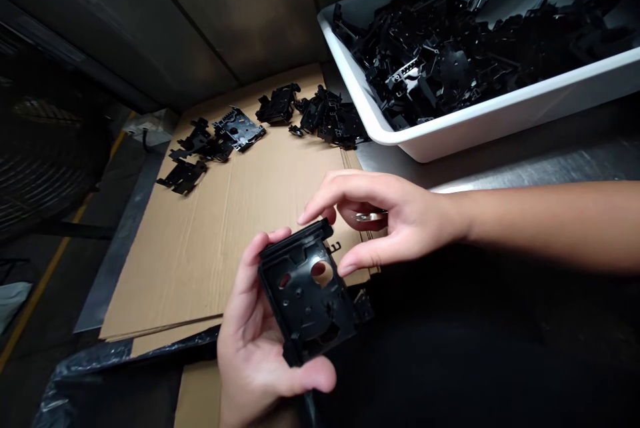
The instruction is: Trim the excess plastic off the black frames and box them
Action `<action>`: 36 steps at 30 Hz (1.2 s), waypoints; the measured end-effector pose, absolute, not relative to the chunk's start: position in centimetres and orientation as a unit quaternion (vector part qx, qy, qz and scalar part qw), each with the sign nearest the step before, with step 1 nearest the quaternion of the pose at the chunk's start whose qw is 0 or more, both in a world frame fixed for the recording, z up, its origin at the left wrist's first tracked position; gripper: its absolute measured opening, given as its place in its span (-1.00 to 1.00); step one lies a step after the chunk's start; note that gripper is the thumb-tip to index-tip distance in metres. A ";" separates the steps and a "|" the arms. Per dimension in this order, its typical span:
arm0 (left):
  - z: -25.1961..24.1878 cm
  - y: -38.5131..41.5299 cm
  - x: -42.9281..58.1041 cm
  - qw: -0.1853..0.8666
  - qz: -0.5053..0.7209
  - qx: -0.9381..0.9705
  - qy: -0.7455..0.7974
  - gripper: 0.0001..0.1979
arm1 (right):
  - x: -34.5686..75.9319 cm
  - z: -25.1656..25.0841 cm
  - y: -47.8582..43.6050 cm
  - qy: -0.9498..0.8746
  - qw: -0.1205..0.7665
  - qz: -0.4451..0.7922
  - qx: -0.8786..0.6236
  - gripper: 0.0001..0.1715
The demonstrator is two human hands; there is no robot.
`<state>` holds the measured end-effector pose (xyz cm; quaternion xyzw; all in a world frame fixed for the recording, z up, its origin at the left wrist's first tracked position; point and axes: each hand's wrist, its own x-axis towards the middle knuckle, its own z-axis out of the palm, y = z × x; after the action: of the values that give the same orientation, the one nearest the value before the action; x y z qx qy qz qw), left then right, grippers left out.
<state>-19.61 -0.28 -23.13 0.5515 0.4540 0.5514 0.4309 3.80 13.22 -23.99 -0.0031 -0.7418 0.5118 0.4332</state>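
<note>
A black moulded plastic bracket [305, 308] sits at lower centre, cradled in the cupped left hand [245, 348] above a cardboard sheet [200, 261]. It looks light, stiff and glossy, best held by its edges. The half-curled right hand [395, 218] hovers at its top edge.

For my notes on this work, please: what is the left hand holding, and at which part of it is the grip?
The left hand holds a black plastic housing by its edges, with the housing resting on the palm.

A flattened cardboard sheet [200, 261] holds scattered black plastic parts [325, 118].
</note>
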 end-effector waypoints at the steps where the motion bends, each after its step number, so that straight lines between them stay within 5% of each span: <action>1: -23.0 -0.3 -19.5 0.424 0.556 0.548 0.459 0.15 | 3.8 -24.0 13.1 -0.736 0.440 0.515 -0.008 -0.42; 12: -21.9 -0.2 -17.9 0.354 0.614 0.476 0.521 0.20 | 3.9 -24.0 12.6 -0.755 0.497 0.428 0.006 -0.38; 17: -21.8 -0.2 -17.3 0.368 0.615 0.473 0.513 0.17 | 3.9 -23.6 11.9 -0.753 0.496 0.432 -0.004 -0.60; 27: -21.0 2.0 -15.2 0.581 0.589 0.328 0.456 -0.48 | 4.0 -23.4 12.0 -0.722 0.535 0.428 -0.098 -0.65; 36: -20.5 2.7 -14.6 0.612 0.560 0.321 0.456 -0.52 | 4.2 -23.3 11.8 -0.709 0.531 0.446 -0.127 -0.68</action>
<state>-14.62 2.70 -20.45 0.3214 0.4560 0.5601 0.6124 4.21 11.81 -23.31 -0.1269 -0.7091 0.4458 0.5313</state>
